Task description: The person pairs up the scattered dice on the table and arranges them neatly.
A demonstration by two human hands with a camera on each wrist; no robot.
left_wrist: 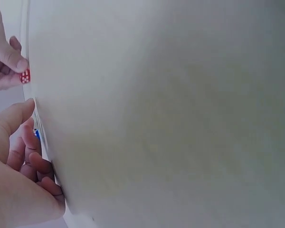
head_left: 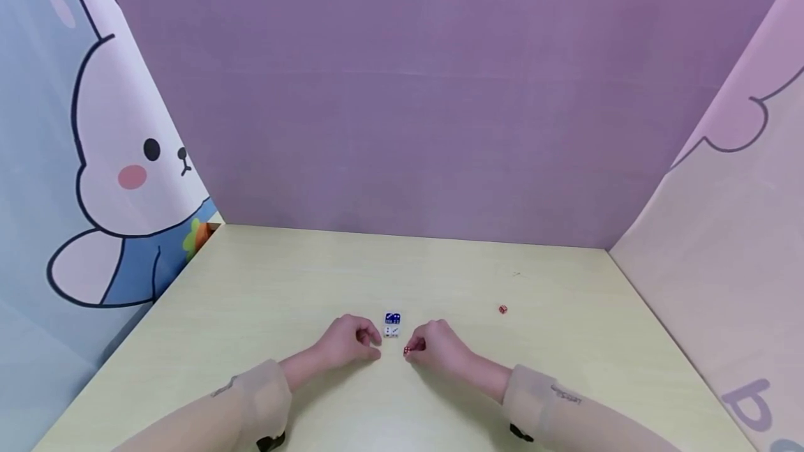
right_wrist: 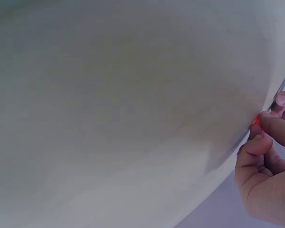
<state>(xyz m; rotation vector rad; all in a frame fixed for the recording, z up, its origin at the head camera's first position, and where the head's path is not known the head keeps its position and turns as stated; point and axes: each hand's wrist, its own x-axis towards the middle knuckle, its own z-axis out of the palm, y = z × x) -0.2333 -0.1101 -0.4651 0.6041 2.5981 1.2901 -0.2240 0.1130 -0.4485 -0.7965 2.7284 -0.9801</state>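
My right hand pinches a red die with white pips between thumb and fingertips, close over the table. In the left wrist view the same red die shows at those fingertips. Two white dice sit side by side on the table, with blue dice right behind them. To the left of this small block rests my left hand, thumb and fingers loosely bent and apart, nothing between them. In the right wrist view the red die is partly covered by my fingers.
Another red die lies alone on the pale table, farther back to the right. A purple backdrop rises behind the table's far edge. Printed cloths hang along the left and right sides.
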